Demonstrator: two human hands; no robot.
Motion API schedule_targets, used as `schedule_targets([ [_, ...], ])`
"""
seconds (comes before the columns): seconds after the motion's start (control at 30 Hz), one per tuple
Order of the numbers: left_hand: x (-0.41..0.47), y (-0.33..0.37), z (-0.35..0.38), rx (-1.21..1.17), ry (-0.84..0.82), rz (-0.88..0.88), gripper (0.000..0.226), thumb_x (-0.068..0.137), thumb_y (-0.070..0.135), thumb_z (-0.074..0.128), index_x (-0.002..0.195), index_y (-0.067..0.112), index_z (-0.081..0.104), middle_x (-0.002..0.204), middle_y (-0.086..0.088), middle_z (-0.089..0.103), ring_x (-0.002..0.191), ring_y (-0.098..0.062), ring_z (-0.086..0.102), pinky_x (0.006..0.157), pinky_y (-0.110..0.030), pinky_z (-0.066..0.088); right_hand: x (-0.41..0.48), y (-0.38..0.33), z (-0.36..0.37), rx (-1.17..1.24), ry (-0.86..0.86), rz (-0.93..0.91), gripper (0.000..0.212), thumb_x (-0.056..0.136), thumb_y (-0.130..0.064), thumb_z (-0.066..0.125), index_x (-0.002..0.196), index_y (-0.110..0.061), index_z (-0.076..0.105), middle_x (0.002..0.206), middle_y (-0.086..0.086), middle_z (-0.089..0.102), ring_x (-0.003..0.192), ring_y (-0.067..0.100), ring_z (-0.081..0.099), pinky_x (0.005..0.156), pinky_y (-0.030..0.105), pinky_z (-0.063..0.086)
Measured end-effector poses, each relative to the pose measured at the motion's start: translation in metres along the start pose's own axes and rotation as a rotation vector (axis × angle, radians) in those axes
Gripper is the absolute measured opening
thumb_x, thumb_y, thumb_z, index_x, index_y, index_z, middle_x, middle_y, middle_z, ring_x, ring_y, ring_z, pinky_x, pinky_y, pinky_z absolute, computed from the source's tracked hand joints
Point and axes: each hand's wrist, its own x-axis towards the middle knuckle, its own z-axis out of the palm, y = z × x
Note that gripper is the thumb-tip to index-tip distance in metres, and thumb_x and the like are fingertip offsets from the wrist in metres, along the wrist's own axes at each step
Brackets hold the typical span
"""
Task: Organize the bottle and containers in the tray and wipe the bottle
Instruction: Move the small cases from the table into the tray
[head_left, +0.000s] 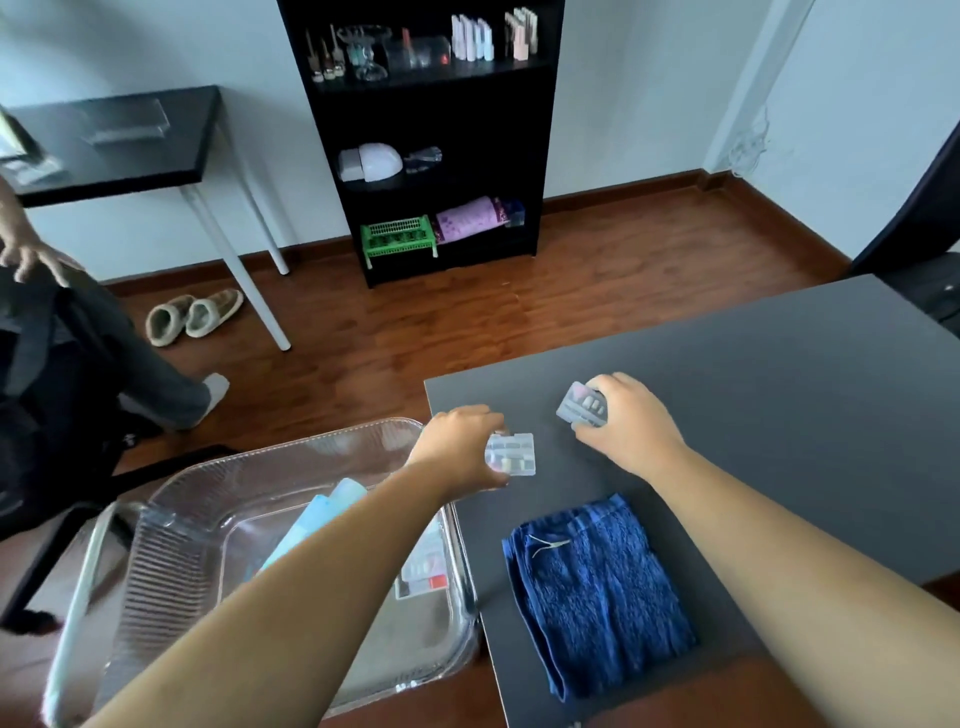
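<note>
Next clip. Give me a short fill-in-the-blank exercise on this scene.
1. The left hand grips one container, the right hand another, both over the dark ___.
2. The folded towel is ___.
3. The light-blue bottle lies in the clear ___.

Missing words: table; blue; tray.

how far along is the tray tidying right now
Done: the bottle and one container lie in the tray. In hand: the left hand grips a second container, the right hand a third container. Left: tray both, then wipe the bottle; the towel lies folded, untouched.
</note>
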Motion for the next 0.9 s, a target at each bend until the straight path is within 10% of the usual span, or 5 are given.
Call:
schedule_targets([
  [0.47,-0.157,-0.127,-0.044,-0.091,0.122,-0.288,0.045,0.066,0.041,0.077,0.105,0.025,0.062,0.099,0.008,0.057,0.092,-0.014,0.053,0.071,-0.024,0.043,-0.068,-0.195,0.067,-0.040,-0.129,-0.402,0.030,0.072,-0.025,0.064,0.100,-0.018,0.057,0.100,-0.002,0.056,0.092,0.020,0.052,0.076,0.034,0.044],
  [0.9,-0.240,-0.170,0.036,-0.134,-0.043,-0.285,0.046,0.072,0.037,0.070,0.115,0.024,0.060,0.113,0.003,0.060,0.101,-0.019,0.055,0.082,-0.030,0.045,-0.115,-0.158,0.186,-0.553,-0.477,-0.422,0.037,0.078,-0.022,0.061,0.114,-0.019,0.055,0.117,-0.001,0.058,0.112,0.021,0.052,0.091,0.036,0.036],
])
